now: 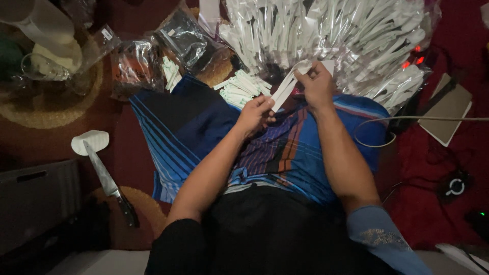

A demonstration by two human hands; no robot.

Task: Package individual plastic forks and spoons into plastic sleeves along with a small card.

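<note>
Both hands met at upper centre of the frame over a blue striped cloth (285,153): the left hand (255,115) pinched the lower end of a long white strip (286,86), and the right hand (317,85) gripped its upper end. Behind them lay a heap of clear-wrapped white strips (346,35); a knife (109,183) rested at lower left.

Left hand (256,115): bare forearm extended over the striped cloth (285,153), fingers (266,104) pinched shut near its far edge. Right hand (317,85): just beyond that edge, raised slightly higher, fingers curled closed, blue sleeve at the elbow. Hands close together, not touching.
</note>
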